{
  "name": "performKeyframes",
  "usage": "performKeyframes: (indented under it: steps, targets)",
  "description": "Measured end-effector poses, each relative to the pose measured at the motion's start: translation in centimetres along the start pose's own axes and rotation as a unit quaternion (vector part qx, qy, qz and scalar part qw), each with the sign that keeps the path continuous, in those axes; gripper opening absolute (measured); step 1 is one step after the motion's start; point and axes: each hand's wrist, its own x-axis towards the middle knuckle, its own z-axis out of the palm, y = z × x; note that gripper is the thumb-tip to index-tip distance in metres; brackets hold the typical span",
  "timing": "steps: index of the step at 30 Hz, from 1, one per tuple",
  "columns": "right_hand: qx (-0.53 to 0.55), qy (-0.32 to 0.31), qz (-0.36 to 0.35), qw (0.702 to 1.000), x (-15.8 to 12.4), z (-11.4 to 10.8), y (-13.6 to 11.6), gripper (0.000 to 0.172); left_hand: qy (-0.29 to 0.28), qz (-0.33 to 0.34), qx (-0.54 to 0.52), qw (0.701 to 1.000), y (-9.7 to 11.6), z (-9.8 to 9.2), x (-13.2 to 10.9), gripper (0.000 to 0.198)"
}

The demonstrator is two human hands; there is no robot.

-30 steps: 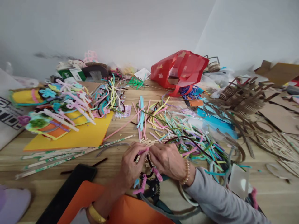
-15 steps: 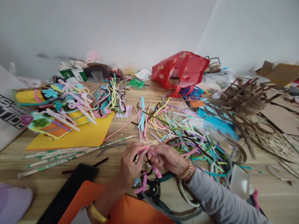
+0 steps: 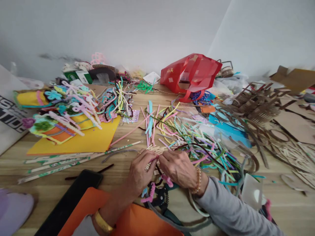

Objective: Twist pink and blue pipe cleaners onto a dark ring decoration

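My left hand (image 3: 140, 171) and my right hand (image 3: 178, 167) meet at the fingertips over the middle of the table. Both are closed in a pinch on a small piece of pink pipe cleaner (image 3: 155, 158), mostly covered by the fingers. A dark pipe cleaner loop shows between and under the hands. Just below them lies a bent pink pipe cleaner (image 3: 150, 193), with a pair of dark-handled pliers (image 3: 162, 196) beside it. Short wooden sticks (image 3: 156, 149) lie right behind my fingers.
Loose coloured pipe cleaners (image 3: 211, 147) heap up to the right. Finished flower pieces (image 3: 71, 111) rest on yellow sheets (image 3: 98, 141) at left. A black phone (image 3: 73, 196) and orange sheet (image 3: 137, 223) lie in front. Behind stand a red bag (image 3: 192, 72) and brown baskets (image 3: 258, 101).
My right hand has rolled over so its back faces up more, and its fingers have curled in against the left fingertips. The pink piece is more hidden now.
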Motion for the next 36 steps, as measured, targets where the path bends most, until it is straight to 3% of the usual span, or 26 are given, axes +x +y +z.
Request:
performKeyframes:
  steps: [7, 10, 12, 15, 17, 20, 22, 25, 28, 30, 33, 36]
  targets:
    - [0.008, -0.008, 0.001, 1.0, 0.0, 0.2, 0.0, 0.017, 0.014, -0.04, -0.021, 0.999, -0.1, 0.2, -0.3, 0.012]
    - [0.13, 0.012, 0.063, 0.989, 0.2, -0.2, -0.1, 0.023, 0.034, -0.081, -0.047, 0.995, 0.2, 0.0, -0.2, 0.011]
    - [0.262, 0.015, 0.114, 0.958, 0.3, -0.4, 0.1, 0.029, 0.046, -0.096, -0.059, 0.993, 0.3, -0.2, -0.2, 0.009]
    - [0.496, -0.019, 0.167, 0.852, 0.6, -0.1, 0.7, 0.045, 0.059, -0.096, -0.071, 0.991, 0.4, -0.5, -0.2, 0.007]
    - [0.633, -0.047, 0.197, 0.747, 0.7, 0.4, 1.0, 0.048, 0.063, -0.09, -0.075, 0.991, 0.3, -0.6, -0.2, 0.006]
    - [0.757, -0.077, 0.233, 0.606, 0.8, 1.2, 1.1, 0.039, 0.063, -0.088, -0.069, 0.992, 0.3, -0.8, -0.2, 0.006]
    - [0.797, -0.087, 0.243, 0.546, 0.7, 1.6, 0.9, 0.036, 0.061, -0.086, -0.066, 0.992, 0.4, -0.9, -0.2, 0.008]
    - [0.822, -0.086, 0.244, 0.507, 0.7, 1.9, 0.6, 0.033, 0.06, -0.073, -0.067, 0.993, 0.5, -0.9, -0.2, 0.01]
    - [0.818, -0.084, 0.243, 0.514, 0.8, 2.0, 0.5, 0.032, 0.061, -0.055, -0.06, 0.995, 0.4, -0.8, -0.3, 0.011]
    - [0.796, -0.072, 0.238, 0.551, 0.8, 2.0, 0.5, 0.031, 0.058, -0.044, -0.054, 0.996, 0.3, -0.8, -0.4, 0.011]
    - [0.715, -0.038, 0.209, 0.666, 0.9, 1.9, 0.4, 0.03, 0.052, -0.027, -0.049, 0.997, 0.2, -0.8, -0.3, 0.01]
    - [0.529, 0.015, 0.174, 0.83, 0.7, 1.3, 0.1, 0.029, 0.043, -0.012, -0.048, 0.998, 0.2, -0.7, -0.2, 0.01]
